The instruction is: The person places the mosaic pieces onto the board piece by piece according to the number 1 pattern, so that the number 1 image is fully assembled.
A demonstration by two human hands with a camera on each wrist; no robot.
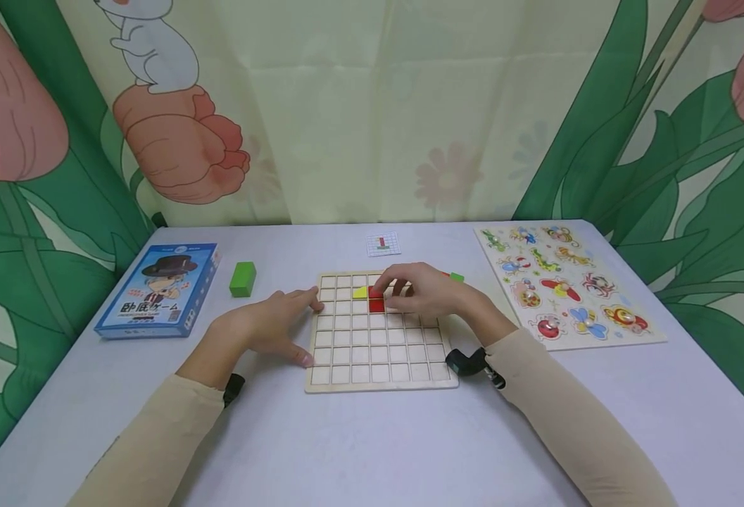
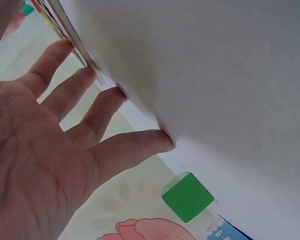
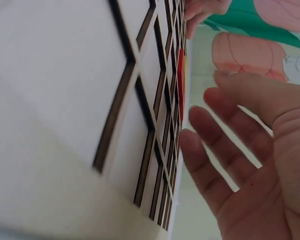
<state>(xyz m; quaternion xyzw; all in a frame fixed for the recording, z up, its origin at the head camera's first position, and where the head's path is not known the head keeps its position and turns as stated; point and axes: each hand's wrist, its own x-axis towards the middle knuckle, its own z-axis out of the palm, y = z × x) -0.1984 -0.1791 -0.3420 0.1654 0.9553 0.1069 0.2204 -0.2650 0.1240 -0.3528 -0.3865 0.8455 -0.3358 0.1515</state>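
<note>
A wooden grid board [image 1: 381, 387] lies flat on the table between both hands. In its upper rows sit a yellow piece [image 1: 360, 292] and red pieces [image 1: 376, 305], seen edge-on as a red strip [image 3: 181, 85] in the right wrist view. My right hand [image 1: 422, 289] hovers over the board beside the red pieces, fingers loosely bent; the right wrist view shows nothing between them. With fingers spread, my left hand [image 1: 270, 324] touches the board's left edge. Two of its fingertips [image 2: 85, 75] meet that edge in the left wrist view.
A green block [image 1: 242, 279] stands left of the board, near a blue game box [image 1: 156, 290]. Behind the board lies a small card [image 1: 383, 244] with a printed figure. An insect puzzle board [image 1: 568, 338] is at right. A green piece [image 1: 457, 277] shows behind my right hand.
</note>
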